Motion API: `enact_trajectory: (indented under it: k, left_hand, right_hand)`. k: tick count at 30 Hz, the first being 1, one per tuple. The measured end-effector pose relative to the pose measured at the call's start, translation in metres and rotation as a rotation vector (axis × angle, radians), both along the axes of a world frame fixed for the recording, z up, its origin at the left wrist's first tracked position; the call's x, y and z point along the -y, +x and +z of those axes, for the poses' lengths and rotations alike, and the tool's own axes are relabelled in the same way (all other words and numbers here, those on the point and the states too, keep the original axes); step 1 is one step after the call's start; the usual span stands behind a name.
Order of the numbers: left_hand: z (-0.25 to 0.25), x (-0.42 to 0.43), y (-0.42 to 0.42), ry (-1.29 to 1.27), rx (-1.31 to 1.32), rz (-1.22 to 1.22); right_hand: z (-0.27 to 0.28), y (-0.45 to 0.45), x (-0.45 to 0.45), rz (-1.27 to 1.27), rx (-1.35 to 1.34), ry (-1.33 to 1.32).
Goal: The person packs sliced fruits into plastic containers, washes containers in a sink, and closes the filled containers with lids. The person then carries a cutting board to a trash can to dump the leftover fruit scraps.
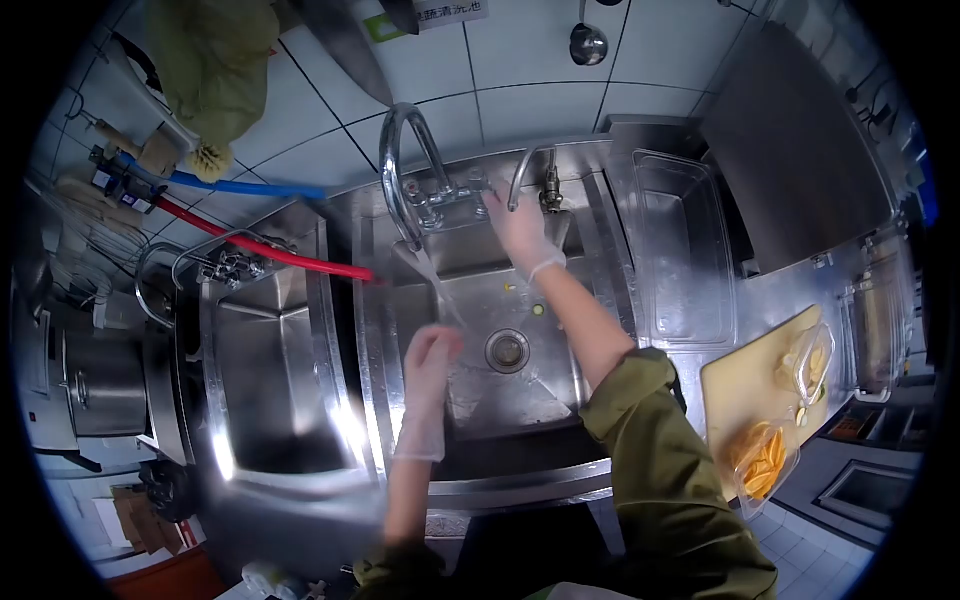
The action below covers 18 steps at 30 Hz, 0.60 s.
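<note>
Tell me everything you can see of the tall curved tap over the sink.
The tap looks like shiny chrome, its tall spout arched above a base of metal fittings. It stands at the back of the sink, water running from its mouth. The gloved right hand is at the fittings' right end; contact is unclear.

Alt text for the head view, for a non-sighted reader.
A gloved right hand is at the base of a faucet over a steel sink; the left hand, also gloved, is near the water stream. At right, a clear container of orange pieces overlaps a cutting board.
</note>
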<state>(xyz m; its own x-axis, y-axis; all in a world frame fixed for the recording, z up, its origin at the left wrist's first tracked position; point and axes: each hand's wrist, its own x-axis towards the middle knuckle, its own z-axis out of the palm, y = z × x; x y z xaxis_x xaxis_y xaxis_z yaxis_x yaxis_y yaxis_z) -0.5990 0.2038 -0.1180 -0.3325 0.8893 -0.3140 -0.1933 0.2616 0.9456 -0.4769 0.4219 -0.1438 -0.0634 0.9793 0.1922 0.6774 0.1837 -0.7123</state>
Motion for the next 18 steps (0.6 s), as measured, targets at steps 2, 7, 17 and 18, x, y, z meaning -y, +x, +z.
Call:
enact_trajectory:
  k: [2, 7, 17, 18]
  left_hand:
    - [-0.008, 0.023, -0.019, -0.1, 0.042, 0.09]
    - [-0.011, 0.056, -0.022, -0.182, 0.068, 0.018]
    - [0.0, 0.057, -0.044, -0.019, 0.765, -0.133]
    - [-0.001, 0.058, -0.047, -0.013, 0.72, -0.14]
  right_hand:
    - [-0.022, -0.001, -0.023, 0.078, 0.169, 0.111]
    - [-0.011, 0.004, -0.053, 0.106, 0.296, 0.032]
    - [-0.026, 0.026, 0.098, 0.363, -1.543, -1.114]
    - [-0.014, 0.031, 0.11, 0.376, -1.542, -1.122]
